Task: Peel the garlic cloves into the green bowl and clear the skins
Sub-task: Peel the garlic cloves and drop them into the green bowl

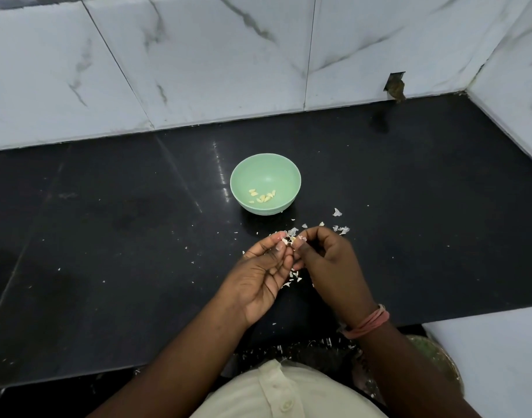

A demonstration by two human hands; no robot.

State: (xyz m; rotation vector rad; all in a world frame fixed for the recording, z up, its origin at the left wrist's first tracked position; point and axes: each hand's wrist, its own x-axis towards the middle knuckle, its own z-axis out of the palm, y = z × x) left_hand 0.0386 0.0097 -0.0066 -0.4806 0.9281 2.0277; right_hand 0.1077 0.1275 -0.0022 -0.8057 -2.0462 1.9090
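Near the counter's (108, 236) front edge, the left hand (260, 274) and right hand (326, 260) meet fingertip to fingertip, both pinching one partly skinned garlic clove (289, 240) held between thumbs and forefingers; papery skins (292, 277) lie scattered beneath and around them; farther back, mid-counter, the green bowl (286, 171) holds several peeled cloves (263, 197).

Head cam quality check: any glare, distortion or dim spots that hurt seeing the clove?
Head view: a vertical glare streak on the counter left of the bowl; wide-angle bowing bends the wall tiles; light is dim, so the clove between left hand and right hand reads small and soft.
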